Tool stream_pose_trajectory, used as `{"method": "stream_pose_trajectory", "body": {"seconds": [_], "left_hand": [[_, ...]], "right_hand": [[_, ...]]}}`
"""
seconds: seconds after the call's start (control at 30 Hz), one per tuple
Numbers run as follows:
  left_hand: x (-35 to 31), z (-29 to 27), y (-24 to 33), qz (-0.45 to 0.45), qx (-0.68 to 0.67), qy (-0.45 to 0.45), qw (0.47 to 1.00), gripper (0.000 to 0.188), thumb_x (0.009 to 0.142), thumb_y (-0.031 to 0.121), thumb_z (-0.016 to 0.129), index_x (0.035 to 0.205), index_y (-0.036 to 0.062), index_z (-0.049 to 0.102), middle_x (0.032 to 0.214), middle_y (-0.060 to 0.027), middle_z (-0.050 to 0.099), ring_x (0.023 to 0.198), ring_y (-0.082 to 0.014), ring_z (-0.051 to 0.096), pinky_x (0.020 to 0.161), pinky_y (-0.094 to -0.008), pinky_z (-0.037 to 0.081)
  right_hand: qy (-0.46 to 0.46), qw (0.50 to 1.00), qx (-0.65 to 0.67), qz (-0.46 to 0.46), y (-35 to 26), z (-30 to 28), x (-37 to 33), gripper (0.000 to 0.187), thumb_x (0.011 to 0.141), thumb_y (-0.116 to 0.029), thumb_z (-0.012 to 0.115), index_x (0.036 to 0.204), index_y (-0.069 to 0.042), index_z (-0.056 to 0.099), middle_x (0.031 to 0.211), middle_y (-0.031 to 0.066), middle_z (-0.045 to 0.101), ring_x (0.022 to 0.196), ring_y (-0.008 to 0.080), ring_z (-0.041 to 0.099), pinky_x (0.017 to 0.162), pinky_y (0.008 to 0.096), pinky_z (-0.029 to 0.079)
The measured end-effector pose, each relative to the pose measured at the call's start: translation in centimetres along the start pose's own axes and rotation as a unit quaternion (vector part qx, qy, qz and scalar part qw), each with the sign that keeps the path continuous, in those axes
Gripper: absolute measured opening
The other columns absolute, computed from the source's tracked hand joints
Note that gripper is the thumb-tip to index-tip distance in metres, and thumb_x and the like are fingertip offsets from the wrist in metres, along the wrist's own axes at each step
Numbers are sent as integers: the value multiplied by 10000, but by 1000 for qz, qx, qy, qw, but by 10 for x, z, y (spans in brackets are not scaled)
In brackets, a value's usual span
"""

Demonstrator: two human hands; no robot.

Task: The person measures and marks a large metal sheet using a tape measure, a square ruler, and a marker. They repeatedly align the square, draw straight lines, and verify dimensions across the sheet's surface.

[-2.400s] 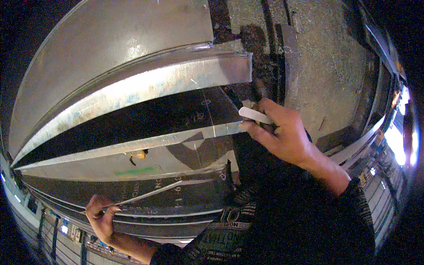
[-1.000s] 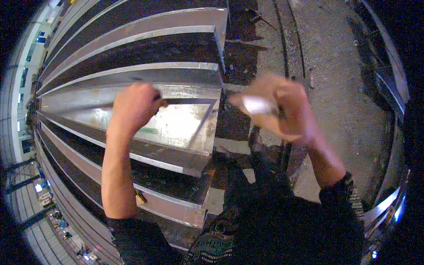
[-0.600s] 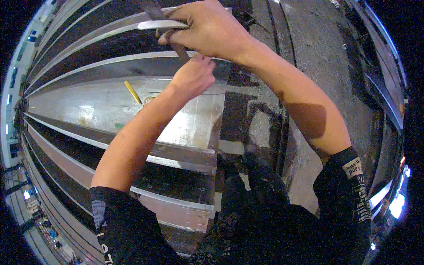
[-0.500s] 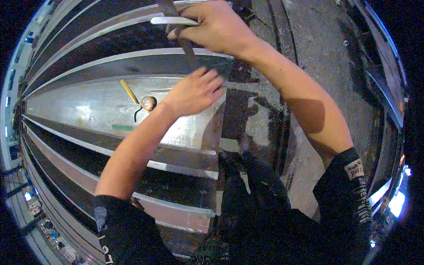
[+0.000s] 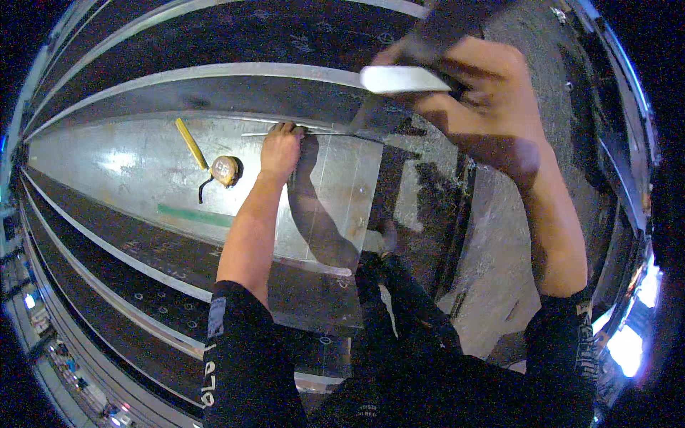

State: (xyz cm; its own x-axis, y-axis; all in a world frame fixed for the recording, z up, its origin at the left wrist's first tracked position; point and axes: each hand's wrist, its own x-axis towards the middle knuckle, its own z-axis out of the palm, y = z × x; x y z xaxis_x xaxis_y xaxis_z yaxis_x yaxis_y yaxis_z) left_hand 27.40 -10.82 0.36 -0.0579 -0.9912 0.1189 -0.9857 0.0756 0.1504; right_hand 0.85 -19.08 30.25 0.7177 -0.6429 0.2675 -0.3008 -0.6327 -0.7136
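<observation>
My left hand (image 5: 282,151) is on the bright steel beam (image 5: 335,192), near its far edge. Its fingers are curled closed over a thin metal strip (image 5: 253,134) lying along the beam; the fingertips are partly hidden. Raised to the right, my right hand (image 5: 485,103) grips a white, blunt-ended stick (image 5: 403,79). A dark flat strip (image 5: 449,32), smeared by motion, passes by the same hand, and I cannot tell its kind. To the left of my left hand a round tape measure (image 5: 225,170) lies with a black strap, beside a yellow stick-like piece (image 5: 190,142).
Several dark steel beams (image 5: 278,32) run side by side beyond and nearer than the bright one. A green stripe (image 5: 203,215) marks the bright beam's near side. Grey, stained floor (image 5: 492,235) lies to the right, with my dark trouser legs (image 5: 399,292) below.
My left hand has moved down onto the beam's far edge, its fingers now closed on the thin strip. My right hand has swung right and nearer, still gripping the white stick.
</observation>
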Motion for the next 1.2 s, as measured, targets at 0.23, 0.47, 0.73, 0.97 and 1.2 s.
{"method": "stream_pose_trajectory", "body": {"seconds": [0.23, 0.47, 0.73, 0.97, 1.2], "left_hand": [[-2, 2, 7, 74, 83, 11, 994, 175, 814, 127, 558, 920, 75, 688, 974, -109, 654, 962, -285, 620, 881, -411, 478], [9, 0, 15, 9, -18, 41, 999, 142, 800, 130, 589, 881, 65, 685, 986, -109, 648, 1013, -292, 607, 835, -395, 518], [-1, 4, 6, 82, -21, -48, 995, 149, 769, 122, 628, 870, 23, 675, 1067, -139, 640, 1039, -320, 604, 875, -425, 513], [0, 11, 1, 21, -70, 44, 996, 156, 788, 124, 612, 904, 51, 686, 1045, -137, 652, 1075, -306, 592, 933, -441, 471], [-17, -51, 2, 93, 90, -182, 975, 163, 812, 172, 624, 932, 106, 713, 1038, -116, 662, 1096, -290, 583, 973, -442, 426]], "right_hand": [[-140, 982, -125, -30, -44, -1, -25, 419, 653, -58, 701, 1067, -118, 676, 814, 117, 638, 788, 307, 661, 654, 381, 517], [-83, 996, 24, -26, -46, -6, -39, 380, 678, -43, 631, 1051, -81, 693, 849, 117, 660, 697, 305, 668, 589, 360, 515], [-94, 990, -106, -18, -62, 4, -61, 415, 664, -47, 684, 1067, -146, 692, 741, 74, 593, 597, 275, 613, 510, 358, 469], [-49, 997, -47, -25, -54, 7, -46, 267, 713, -69, 755, 972, -118, 721, 853, 81, 681, 642, 233, 650, 538, 316, 503], [86, 995, 31, 27, -10, -10, -67, 185, 797, -169, 710, 934, -45, 712, 808, 60, 669, 625, 162, 595, 506, 309, 435]]}}
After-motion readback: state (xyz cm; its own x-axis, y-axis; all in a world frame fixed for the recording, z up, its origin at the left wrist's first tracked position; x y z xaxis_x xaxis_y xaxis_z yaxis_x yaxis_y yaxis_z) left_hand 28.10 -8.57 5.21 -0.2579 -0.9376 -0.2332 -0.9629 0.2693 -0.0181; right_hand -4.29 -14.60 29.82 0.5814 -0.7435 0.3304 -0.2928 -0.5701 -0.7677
